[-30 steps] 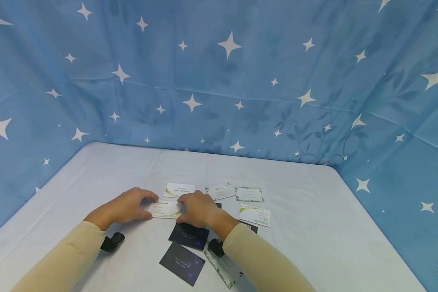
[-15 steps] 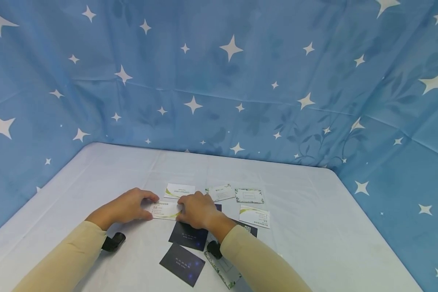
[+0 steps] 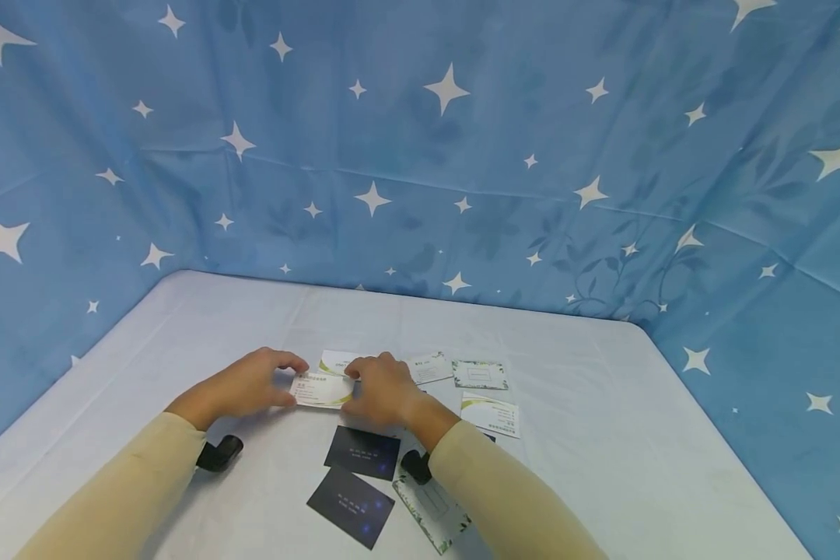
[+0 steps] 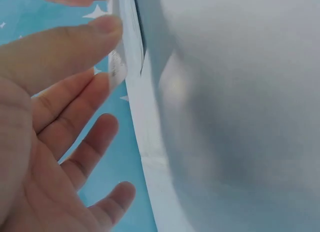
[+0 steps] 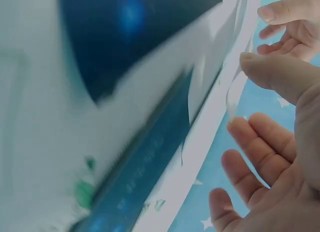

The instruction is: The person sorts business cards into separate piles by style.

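We find the left hand (image 3: 255,383) pinching a white card (image 3: 320,391) at its left end and the right hand (image 3: 385,391) pinching the right end. We record it over the desk (image 3: 602,404), just in front of a second card (image 3: 336,360); two dark cards (image 3: 362,453) lie nearer the person, beside a leafy card (image 3: 434,509)

A card (image 3: 321,390) sits between left grip (image 3: 250,383) and right grip (image 3: 386,392).

Table (image 3: 637,435): white, rounded far corners
Curtain (image 3: 392,132): blue, creased, behind table and along both sides
Stars (image 3: 446,89): white, four-pointed, mixed sizes, across curtain
Leaf print (image 3: 612,262): darker blue, right of middle
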{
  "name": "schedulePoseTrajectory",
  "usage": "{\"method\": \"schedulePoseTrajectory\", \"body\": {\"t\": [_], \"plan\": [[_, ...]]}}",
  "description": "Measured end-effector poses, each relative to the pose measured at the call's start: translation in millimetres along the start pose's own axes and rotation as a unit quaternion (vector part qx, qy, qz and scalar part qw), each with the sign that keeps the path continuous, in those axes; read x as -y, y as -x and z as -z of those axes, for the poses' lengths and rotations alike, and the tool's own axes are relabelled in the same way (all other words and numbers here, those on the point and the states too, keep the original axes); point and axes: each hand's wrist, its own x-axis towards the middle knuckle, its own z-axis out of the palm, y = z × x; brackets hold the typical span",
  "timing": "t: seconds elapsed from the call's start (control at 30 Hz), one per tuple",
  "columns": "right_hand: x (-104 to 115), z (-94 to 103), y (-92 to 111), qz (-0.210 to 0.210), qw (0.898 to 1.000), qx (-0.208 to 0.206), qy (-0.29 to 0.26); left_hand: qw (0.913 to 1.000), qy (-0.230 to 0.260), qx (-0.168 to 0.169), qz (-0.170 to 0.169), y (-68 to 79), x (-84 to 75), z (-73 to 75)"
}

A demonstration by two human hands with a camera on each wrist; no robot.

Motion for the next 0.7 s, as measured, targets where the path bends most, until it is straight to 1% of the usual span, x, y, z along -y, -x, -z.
{"method": "schedulePoseTrajectory", "body": {"t": [0.13,0.27,0.47,0.57,0.7], "plan": [[-6.4,9.1,-9.5,0.001,0.999,-0.007,-0.05,0.9999,0.002,-0.016,0.004,-11.2,0.3,7.9],[-13.7,10.4,-25.1,-0.008,0.996,-0.008,-0.089,0.9995,0.004,-0.03,0.013,-25.9,3.5,14.3],[-23.2,4.8,-52.2,-0.031,0.993,-0.005,-0.114,0.9993,0.006,-0.031,0.02,-48.1,13.4,18.9],[-26.5,6.5,-64.2,-0.039,0.992,-0.004,-0.117,0.9989,0.006,-0.038,0.026,-59.4,18.5,21.1],[-30.4,10.6,-77.8,-0.048,0.992,-0.014,-0.114,0.9984,0.014,-0.043,0.034,-74.1,23.3,24.7]]}}
